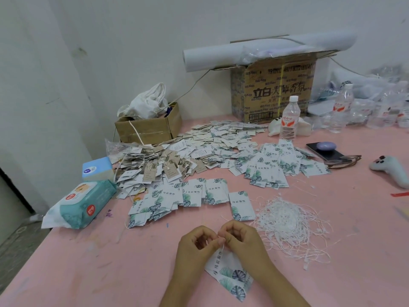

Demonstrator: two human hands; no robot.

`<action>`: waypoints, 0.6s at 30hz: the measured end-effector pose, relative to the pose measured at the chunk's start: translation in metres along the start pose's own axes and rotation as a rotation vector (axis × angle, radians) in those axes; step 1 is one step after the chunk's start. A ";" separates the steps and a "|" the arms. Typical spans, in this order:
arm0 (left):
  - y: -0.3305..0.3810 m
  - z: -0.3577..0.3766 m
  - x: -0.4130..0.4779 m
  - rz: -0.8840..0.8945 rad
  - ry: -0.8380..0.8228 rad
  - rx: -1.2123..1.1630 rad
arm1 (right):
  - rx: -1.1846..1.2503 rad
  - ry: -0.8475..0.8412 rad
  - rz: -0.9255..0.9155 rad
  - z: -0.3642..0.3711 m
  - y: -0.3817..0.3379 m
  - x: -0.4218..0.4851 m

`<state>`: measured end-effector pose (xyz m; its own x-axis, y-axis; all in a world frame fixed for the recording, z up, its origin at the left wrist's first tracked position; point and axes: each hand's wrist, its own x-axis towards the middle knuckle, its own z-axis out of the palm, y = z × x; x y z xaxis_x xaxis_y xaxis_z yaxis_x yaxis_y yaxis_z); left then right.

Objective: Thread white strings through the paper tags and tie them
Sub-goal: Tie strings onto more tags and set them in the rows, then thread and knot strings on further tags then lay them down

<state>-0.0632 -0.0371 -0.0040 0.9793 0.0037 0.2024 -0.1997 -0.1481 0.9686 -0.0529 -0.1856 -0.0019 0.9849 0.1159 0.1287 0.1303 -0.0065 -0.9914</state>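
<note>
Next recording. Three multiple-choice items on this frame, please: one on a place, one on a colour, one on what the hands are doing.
1. Where does the pile of white strings lie?
A. On the table, right of the right hand.
B. In the small cardboard box.
C. On the wipes pack.
2. What colour is the table top?
A. Green.
B. Pink.
C. Grey.
3. What are the left hand and right hand doing?
A. Resting flat.
B. Pinching a white string above a paper tag.
C. Lifting a bottle.
Key: 1 A, the tangle lies on the top beside that hand; 2 B, the top is pink throughout; 3 B, fingertips meet on the string, tag beneath.
</note>
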 end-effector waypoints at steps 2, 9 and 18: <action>0.000 0.000 0.000 -0.004 0.001 0.008 | 0.002 0.004 -0.001 0.000 0.001 0.001; 0.002 0.001 0.000 -0.017 0.002 0.016 | 0.032 0.008 0.014 0.001 0.002 0.002; 0.005 0.001 -0.001 -0.015 0.012 0.045 | 0.051 0.010 0.018 0.002 0.000 0.001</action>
<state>-0.0655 -0.0389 0.0000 0.9816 0.0181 0.1903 -0.1833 -0.1922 0.9641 -0.0520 -0.1833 -0.0021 0.9882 0.1064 0.1106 0.1067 0.0418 -0.9934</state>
